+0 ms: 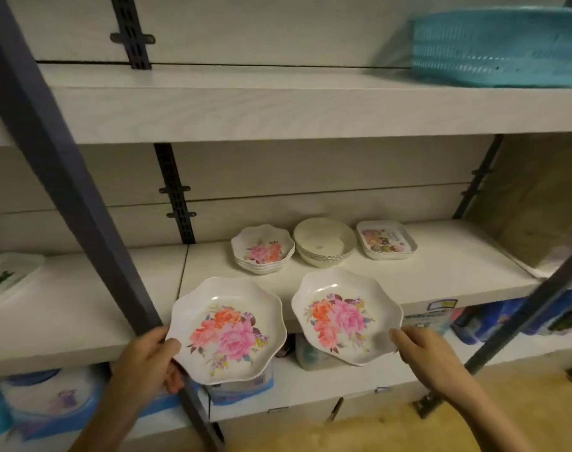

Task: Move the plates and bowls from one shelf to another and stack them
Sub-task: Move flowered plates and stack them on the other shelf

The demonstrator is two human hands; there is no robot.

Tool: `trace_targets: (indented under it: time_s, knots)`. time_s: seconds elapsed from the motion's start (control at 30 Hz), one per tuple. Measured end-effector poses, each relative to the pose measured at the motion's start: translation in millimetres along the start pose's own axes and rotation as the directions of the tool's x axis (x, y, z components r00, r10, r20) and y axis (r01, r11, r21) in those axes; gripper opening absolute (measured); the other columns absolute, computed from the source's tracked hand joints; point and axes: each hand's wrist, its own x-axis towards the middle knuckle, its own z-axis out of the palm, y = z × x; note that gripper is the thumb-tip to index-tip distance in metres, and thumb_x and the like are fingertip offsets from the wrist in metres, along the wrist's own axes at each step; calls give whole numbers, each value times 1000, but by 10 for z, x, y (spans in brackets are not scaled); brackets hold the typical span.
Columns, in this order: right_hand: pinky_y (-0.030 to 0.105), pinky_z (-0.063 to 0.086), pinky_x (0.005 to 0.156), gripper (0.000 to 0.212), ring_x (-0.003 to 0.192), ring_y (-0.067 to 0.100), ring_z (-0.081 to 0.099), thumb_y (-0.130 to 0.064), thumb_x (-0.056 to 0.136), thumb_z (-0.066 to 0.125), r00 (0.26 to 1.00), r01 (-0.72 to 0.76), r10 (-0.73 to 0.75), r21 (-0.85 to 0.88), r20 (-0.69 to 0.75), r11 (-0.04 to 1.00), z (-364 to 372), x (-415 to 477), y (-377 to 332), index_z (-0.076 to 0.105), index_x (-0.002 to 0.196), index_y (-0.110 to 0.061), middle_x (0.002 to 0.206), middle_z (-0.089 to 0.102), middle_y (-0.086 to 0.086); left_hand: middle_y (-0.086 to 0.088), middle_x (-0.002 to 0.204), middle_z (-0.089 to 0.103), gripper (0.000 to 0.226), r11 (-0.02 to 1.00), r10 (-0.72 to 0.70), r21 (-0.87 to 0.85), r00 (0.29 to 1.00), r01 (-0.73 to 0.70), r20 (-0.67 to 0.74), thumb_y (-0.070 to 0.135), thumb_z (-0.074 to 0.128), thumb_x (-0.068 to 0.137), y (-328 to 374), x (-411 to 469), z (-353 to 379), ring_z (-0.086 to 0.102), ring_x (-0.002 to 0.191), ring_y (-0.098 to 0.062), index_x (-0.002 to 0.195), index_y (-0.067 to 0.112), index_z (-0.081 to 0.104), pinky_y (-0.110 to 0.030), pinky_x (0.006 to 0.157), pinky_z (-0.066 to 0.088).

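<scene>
Dim and warm, softly blurred throughout, with wide-angle bending of the dark upright (71, 177) and smearing on the teal basket (499, 47).

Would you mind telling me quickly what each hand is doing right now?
Left hand: grips the left floral plate by its rim.
Right hand: grips the right floral plate by its rim.

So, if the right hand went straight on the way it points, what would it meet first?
The right hand has its grip on a floral plate, which leads. On that line, up and leftward over the shelf, it likely meets the stack of white bowls first; depth is unclear.
</scene>
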Motion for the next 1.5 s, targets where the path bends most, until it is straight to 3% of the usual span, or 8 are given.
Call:
trace_targets:
  time_s: [0.13,0.47,0.7,0.8,0.9,1.03,1.33,1.5]
  knots:
    - [34,24,54,36,56,18,37,-24,94,44,997,27,-27,1,77,1000,-103,384,87,38,60,-12,59,41,8,-13,63,63,27,1000,-20,-22,1000,21,12,4,46,93,181,-27,129,61,54,-30,74,20,56,-31,47,53]
    - [33,31,56,41,63,26,46,-24,95,42,957,242,-231,-42,176,969,-86,1558,-18,41,55,-11,61,51,7,-11,63,57,11,998,-58,-25,975,54,-216,4,44,94,434,-65,433,54,48,-26,90,9,53,-26,41,46]
    - [30,31,62,42,73,30,51,-24,96,38,906,365,-338,-68,255,928,197,2239,-434,43,55,-12,67,54,10,-20,65,60,15,982,-189,-71,909,175,-370,3,46,92,590,97,466,56,57,-35,94,-9,55,-38,62,48]
    - [28,33,66,39,88,34,59,-25,97,37,887,414,-366,-133,283,901,312,2500,-632,57,70,-5,91,66,22,-22,67,62,18,981,-193,-66,894,182,-405,4,44,93,637,163,446,57,60,-36,94,-10,56,-40,64,50]
    - [31,38,73,43,100,35,59,-29,98,33,881,437,-366,-216,299,873,447,2722,-793,64,94,0,109,65,23,-27,78,63,21,981,-190,-59,882,183,-430,6,44,93,649,246,398,58,67,-37,97,-11,56,-42,72,50]
    - [32,43,85,44,109,34,57,-32,98,30,886,421,-315,-305,340,854,599,2940,-978,60,109,-1,120,61,20,-27,85,64,17,984,-178,-65,871,168,-458,6,44,93,668,322,358,60,71,-39,91,-3,58,-36,68,50]
    - [35,42,97,45,122,33,51,-32,97,33,881,383,-194,-409,432,828,754,3145,-1243,51,127,-4,134,53,18,-26,84,62,23,979,-200,-66,874,191,-443,7,43,94,641,464,347,59,75,-39,101,-9,57,-46,78,50]
    - [36,40,100,41,124,30,50,-30,95,39,909,345,-156,-488,386,802,788,3171,-1259,47,132,-14,137,51,11,-22,77,61,20,978,-209,-84,875,192,-437,5,42,94,586,525,316,58,70,-36,98,-8,56,-35,67,49]
